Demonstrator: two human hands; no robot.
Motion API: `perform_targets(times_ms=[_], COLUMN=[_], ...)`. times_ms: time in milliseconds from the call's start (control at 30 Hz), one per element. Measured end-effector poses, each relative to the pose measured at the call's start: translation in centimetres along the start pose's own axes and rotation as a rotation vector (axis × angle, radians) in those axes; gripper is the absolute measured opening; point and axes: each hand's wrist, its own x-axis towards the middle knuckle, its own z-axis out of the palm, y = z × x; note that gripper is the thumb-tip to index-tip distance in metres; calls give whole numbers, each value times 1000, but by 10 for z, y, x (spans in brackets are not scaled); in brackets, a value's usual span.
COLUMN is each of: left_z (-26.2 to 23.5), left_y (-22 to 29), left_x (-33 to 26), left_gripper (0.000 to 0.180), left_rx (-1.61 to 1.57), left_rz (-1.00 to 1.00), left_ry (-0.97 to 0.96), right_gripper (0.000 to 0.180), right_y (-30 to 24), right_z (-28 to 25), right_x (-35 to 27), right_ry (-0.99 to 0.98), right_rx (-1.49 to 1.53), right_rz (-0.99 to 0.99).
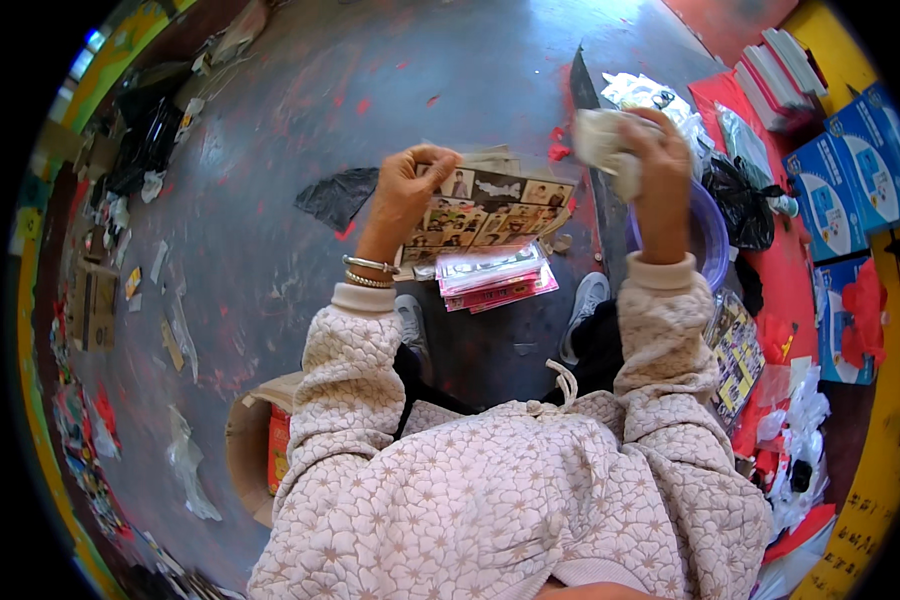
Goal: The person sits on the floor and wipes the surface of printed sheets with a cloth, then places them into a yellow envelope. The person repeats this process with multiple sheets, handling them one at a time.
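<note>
My left hand (408, 190) pinches the top left corner of a printed sheet of small pictures (495, 212) and holds it up in front of me. My right hand (655, 165) is raised to the right and is closed around a crumpled clear plastic wrapper (602, 140). Below the sheet, on the floor between my shoes, lies a stack of pink and white packets (492, 275). Two metal bangles circle my left wrist.
A purple plastic basin (713, 240) stands under my right forearm. To the right lie blue boxes (855, 180), stacked books (778, 75), a black bag (740, 200) and more printed sheets (735, 350). A cardboard box (255, 440) sits at my left. Litter and a black scrap (337, 195) dot the grey floor.
</note>
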Motion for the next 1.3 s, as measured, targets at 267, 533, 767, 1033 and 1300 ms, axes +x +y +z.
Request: perform_targets(times_ms=[267,533,767,1033,1300], left_z=[29,-11,17,19,-3], left_y=[-10,-4,20,0,2], left_x=[-6,0,-7,-11,-13], left_gripper=[7,12,31,43,40], left_rx=[33,-506,-820,-1146,-1194], left_rz=[129,54,-60,-175,-56], left_ry=[-132,-34,-107,-296,-410], right_gripper=[11,12,9,8,28], right_y=[59,69,26,67,78], right_z=[80,-14,14,73,-50], right_x=[-36,28,-4,-28,67], right_ry=[-316,184,145,-132,156], right_rx=[-644,-880,-481,-786,-16], right_rz=[-740,-540,-348,-858,240])
